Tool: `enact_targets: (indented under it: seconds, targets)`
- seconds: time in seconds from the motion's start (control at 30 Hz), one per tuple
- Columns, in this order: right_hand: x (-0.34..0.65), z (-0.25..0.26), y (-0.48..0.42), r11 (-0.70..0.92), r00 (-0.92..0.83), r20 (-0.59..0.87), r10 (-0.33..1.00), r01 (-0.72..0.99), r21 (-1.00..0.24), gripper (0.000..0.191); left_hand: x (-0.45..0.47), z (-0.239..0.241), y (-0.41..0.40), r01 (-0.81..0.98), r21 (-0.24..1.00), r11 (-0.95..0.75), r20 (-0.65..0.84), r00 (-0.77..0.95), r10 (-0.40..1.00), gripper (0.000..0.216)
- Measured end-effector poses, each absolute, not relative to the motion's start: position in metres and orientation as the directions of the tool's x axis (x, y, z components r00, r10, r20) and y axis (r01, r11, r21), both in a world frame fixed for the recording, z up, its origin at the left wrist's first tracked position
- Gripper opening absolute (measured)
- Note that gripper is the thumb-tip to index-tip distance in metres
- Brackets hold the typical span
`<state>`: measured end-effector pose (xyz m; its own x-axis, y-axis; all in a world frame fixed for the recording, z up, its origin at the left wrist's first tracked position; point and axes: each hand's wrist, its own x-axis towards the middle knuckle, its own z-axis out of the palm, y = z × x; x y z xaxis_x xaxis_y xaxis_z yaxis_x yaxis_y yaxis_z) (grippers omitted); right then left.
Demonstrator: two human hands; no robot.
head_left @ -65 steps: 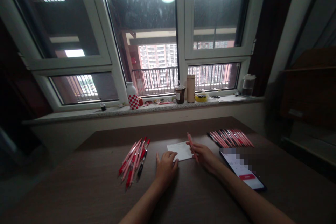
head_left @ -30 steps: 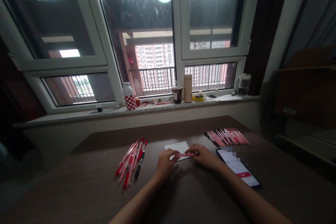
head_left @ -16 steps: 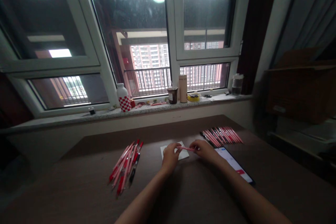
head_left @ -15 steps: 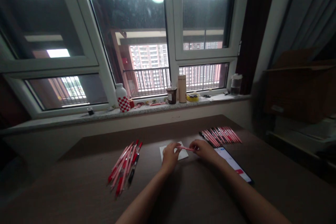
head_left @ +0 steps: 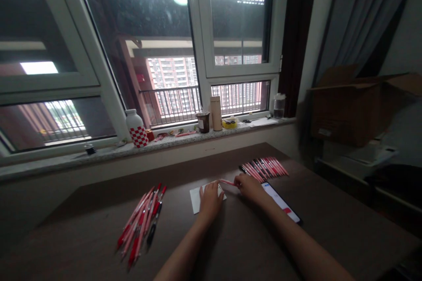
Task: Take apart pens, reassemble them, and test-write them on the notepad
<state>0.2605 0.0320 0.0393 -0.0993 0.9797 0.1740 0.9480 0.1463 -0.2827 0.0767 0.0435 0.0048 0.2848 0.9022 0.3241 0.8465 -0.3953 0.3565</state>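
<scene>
A pink pen (head_left: 227, 182) sticks out leftward from my right hand (head_left: 249, 187), whose fingers are pinched on its right end. My left hand (head_left: 211, 199) lies with fingers spread on a small white pad of paper (head_left: 195, 202). Its fingertips come close to the pen's left end; whether they touch it I cannot tell. Beyond my right hand is a row of pink, red and black pens (head_left: 265, 168) laid side by side. A phone with a lit screen (head_left: 280, 202) lies beside my right wrist.
A loose pile of pink, red and black pens (head_left: 141, 224) lies on the left of the brown table (head_left: 82, 228). On the windowsill stand a checkered bottle (head_left: 136, 129), a cup (head_left: 203, 122), a tan flask (head_left: 216, 114) and yellow tape (head_left: 230, 123). A cardboard box (head_left: 343, 109) is at right.
My left hand has let go of the pen and spread its fingers on the pad. The right hand still grips the pen. The whole view has shifted as the camera turned right.
</scene>
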Motion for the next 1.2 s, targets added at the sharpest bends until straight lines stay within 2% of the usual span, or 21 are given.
enact_targets:
  seconds: [0.17, 0.63, 0.83, 1.0, 1.2]
  targets:
    - [0.262, 0.036, 0.034, 0.078, -0.045, 0.156, 0.987, 0.975, -0.209, 0.027, 0.075, 0.002, 0.042, 0.844, 0.295, -0.448, 0.318, 0.355, 0.879, 0.023]
    - [0.258, 0.031, 0.032, -0.025, 0.036, 0.161, 0.986, 0.997, -0.071, 0.043, 0.074, -0.002, 0.04, 0.833, 0.306, -0.461, 0.32, 0.366, 0.874, 0.025]
    - [0.258, 0.027, 0.035, -0.078, 0.084, 0.152, 0.985, 0.996, -0.047, 0.043, 0.073, -0.003, 0.041, 0.823, 0.32, -0.47, 0.332, 0.367, 0.869, 0.025]
    - [0.259, 0.027, 0.034, -0.119, 0.123, 0.15, 0.981, 0.992, -0.033, 0.034, 0.073, -0.004, 0.041, 0.83, 0.305, -0.467, 0.319, 0.373, 0.871, 0.027]
    - [0.26, 0.029, 0.034, -0.08, 0.086, 0.126, 0.988, 0.995, -0.053, 0.032, 0.073, -0.005, 0.041, 0.831, 0.3, -0.468, 0.324, 0.373, 0.87, 0.026]
